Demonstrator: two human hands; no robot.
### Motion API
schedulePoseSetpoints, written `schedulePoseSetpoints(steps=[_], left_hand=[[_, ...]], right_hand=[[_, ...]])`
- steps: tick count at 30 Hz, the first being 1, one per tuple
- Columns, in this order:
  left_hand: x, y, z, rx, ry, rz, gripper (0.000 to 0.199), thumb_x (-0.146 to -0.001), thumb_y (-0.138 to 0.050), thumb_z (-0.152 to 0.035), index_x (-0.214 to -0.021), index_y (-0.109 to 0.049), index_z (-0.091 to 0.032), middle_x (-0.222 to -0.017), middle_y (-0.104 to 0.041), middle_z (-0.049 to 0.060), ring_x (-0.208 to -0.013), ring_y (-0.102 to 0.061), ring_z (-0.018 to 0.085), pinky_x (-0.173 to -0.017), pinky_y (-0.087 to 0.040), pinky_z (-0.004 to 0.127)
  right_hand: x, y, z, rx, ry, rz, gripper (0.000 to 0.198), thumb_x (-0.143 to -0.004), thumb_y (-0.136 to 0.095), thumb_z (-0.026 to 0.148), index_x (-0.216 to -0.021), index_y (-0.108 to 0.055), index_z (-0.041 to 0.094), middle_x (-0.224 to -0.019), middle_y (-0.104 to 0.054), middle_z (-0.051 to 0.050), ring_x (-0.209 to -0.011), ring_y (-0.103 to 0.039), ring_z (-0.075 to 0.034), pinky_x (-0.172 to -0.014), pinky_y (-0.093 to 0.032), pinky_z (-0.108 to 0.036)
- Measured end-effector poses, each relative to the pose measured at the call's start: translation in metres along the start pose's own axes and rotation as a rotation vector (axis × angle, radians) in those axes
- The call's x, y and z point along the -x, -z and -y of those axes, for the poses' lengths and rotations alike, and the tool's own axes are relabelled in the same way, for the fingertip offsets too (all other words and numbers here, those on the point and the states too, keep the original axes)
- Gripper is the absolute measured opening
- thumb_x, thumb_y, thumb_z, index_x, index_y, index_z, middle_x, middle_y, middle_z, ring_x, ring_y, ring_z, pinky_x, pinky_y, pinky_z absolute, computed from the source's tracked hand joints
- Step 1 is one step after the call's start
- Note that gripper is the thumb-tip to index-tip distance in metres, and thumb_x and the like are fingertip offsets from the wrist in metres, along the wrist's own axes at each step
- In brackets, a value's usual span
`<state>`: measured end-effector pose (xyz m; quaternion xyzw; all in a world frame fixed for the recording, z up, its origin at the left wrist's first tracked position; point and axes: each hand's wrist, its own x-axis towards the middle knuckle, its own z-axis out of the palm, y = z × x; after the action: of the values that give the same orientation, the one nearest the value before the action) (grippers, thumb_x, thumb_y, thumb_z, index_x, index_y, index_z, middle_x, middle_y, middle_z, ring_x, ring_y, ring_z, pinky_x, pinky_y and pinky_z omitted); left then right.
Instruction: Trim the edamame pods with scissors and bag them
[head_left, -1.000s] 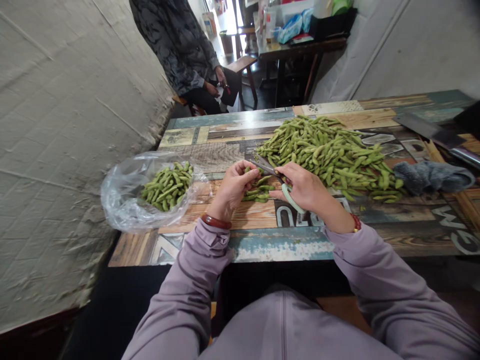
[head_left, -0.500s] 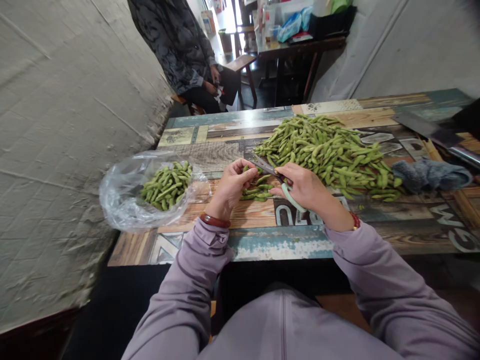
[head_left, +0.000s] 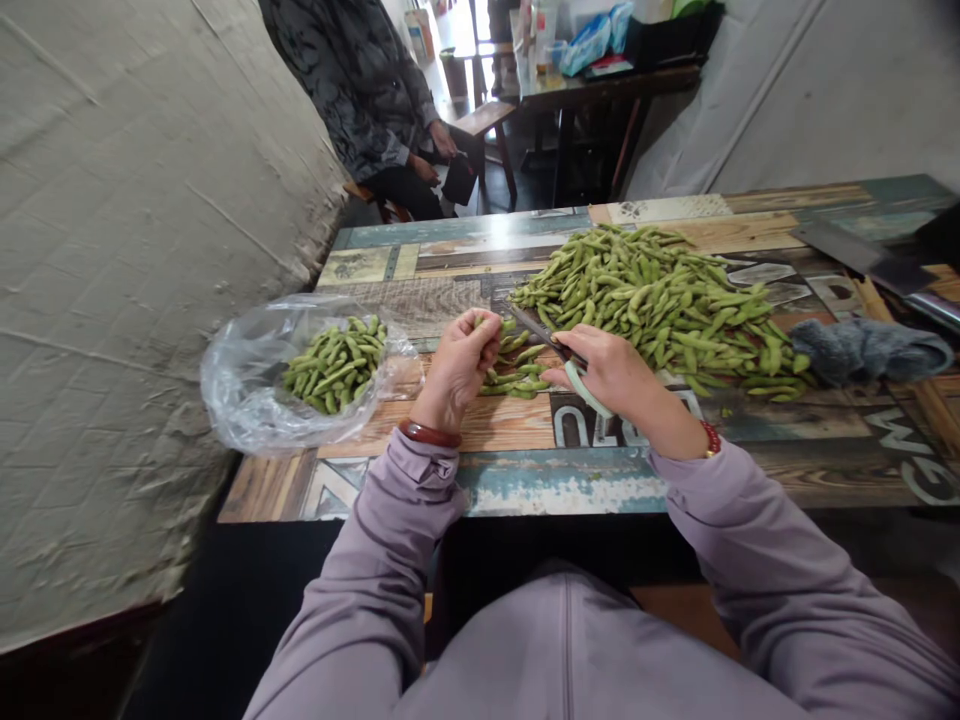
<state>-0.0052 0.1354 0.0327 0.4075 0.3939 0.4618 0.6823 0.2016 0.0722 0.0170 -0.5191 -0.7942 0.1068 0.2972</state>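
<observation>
My left hand is closed in a pinch around a green edamame pod, whose end pokes out beyond the fingertips. Pale-green-handled scissors sit in my right hand, the blades pointing toward the pod. Whether the blades touch the pod is hard to make out. Beneath the blades lies a small group of loose pods on the table. A large heap of edamame pods spreads just behind my right hand. To the left, a clear plastic bag lies open with more pods inside.
On the right of the patterned table are a grey cloth and a cleaver. A rough wall borders the left. Beyond the far edge sits a person, near another table with goods on it.
My left hand has turned slightly and drawn its fingers in around the pod, a little away from the scissor blades. Across the table, the seated person's hands have shifted.
</observation>
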Motion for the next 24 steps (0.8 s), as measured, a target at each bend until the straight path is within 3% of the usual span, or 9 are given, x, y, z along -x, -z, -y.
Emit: schedulePoseSetpoints(steps=[4, 7, 10, 13, 16, 18, 24], left_hand=[[-0.006, 0.013, -0.009, 0.083, -0.056, -0.19, 0.027, -0.075, -0.071, -0.025, -0.073, -0.046, -0.018, -0.062, -0.052, -0.006, -0.049, -0.049, 0.005, -0.044, -0.035, 0.015], [-0.009, 0.021, -0.013, 0.052, -0.093, -0.237, 0.018, -0.078, -0.065, -0.022, -0.077, -0.048, -0.019, -0.069, -0.059, -0.003, -0.058, -0.058, 0.008, -0.055, -0.047, 0.019], [-0.014, 0.028, -0.01, -0.06, -0.111, -0.227, 0.013, -0.075, -0.065, -0.02, -0.078, -0.052, -0.019, -0.06, -0.051, -0.005, -0.05, -0.05, 0.007, -0.051, -0.042, 0.018], [-0.021, 0.037, -0.003, -0.391, -0.221, -0.282, 0.009, -0.076, -0.065, -0.024, -0.075, -0.059, -0.017, -0.053, -0.044, -0.006, -0.047, -0.038, 0.007, -0.048, -0.032, 0.02], [-0.026, 0.046, 0.0, -0.904, -0.344, -0.345, 0.013, -0.079, -0.063, -0.026, -0.072, -0.066, -0.015, -0.061, -0.058, 0.0, -0.061, -0.05, 0.012, -0.06, -0.039, 0.024], [-0.027, 0.05, 0.0, -1.183, -0.344, -0.35, 0.017, -0.082, -0.06, -0.025, -0.08, -0.072, -0.014, -0.075, -0.069, 0.006, -0.072, -0.059, 0.018, -0.07, -0.042, 0.028], [-0.023, 0.051, 0.001, -1.508, -0.229, -0.312, 0.026, -0.087, -0.059, -0.027, -0.104, -0.077, -0.019, -0.109, -0.075, 0.013, -0.099, -0.066, 0.026, -0.086, -0.045, 0.034]], right_hand=[[0.001, 0.0, -0.003, 0.022, -0.031, -0.081, 0.036, -0.087, -0.068, 0.043, -0.112, -0.066, 0.018, -0.101, -0.068, -0.014, -0.095, -0.066, -0.031, -0.082, -0.052, -0.041], [0.001, 0.002, -0.002, 0.025, -0.04, -0.094, 0.036, -0.09, -0.064, 0.046, -0.113, -0.067, 0.018, -0.101, -0.068, -0.014, -0.094, -0.066, -0.032, -0.082, -0.053, -0.043], [0.001, 0.004, 0.001, 0.035, -0.04, -0.093, 0.036, -0.091, -0.063, 0.046, -0.114, -0.067, 0.018, -0.101, -0.069, -0.014, -0.092, -0.067, -0.031, -0.08, -0.053, -0.043], [0.002, 0.002, 0.0, 0.052, -0.03, -0.104, 0.037, -0.091, -0.063, 0.046, -0.113, -0.067, 0.017, -0.099, -0.068, -0.014, -0.092, -0.067, -0.031, -0.079, -0.053, -0.041], [0.002, -0.001, -0.003, 0.071, -0.022, -0.121, 0.037, -0.091, -0.063, 0.047, -0.112, -0.067, 0.017, -0.097, -0.068, -0.013, -0.09, -0.067, -0.03, -0.078, -0.053, -0.04], [0.002, -0.002, -0.005, 0.079, -0.016, -0.129, 0.038, -0.091, -0.063, 0.048, -0.111, -0.068, 0.016, -0.097, -0.069, -0.013, -0.09, -0.068, -0.03, -0.078, -0.053, -0.039], [0.002, -0.003, -0.007, 0.078, -0.009, -0.117, 0.037, -0.09, -0.065, 0.047, -0.113, -0.067, 0.018, -0.099, -0.069, -0.013, -0.092, -0.068, -0.03, -0.077, -0.054, -0.039]])
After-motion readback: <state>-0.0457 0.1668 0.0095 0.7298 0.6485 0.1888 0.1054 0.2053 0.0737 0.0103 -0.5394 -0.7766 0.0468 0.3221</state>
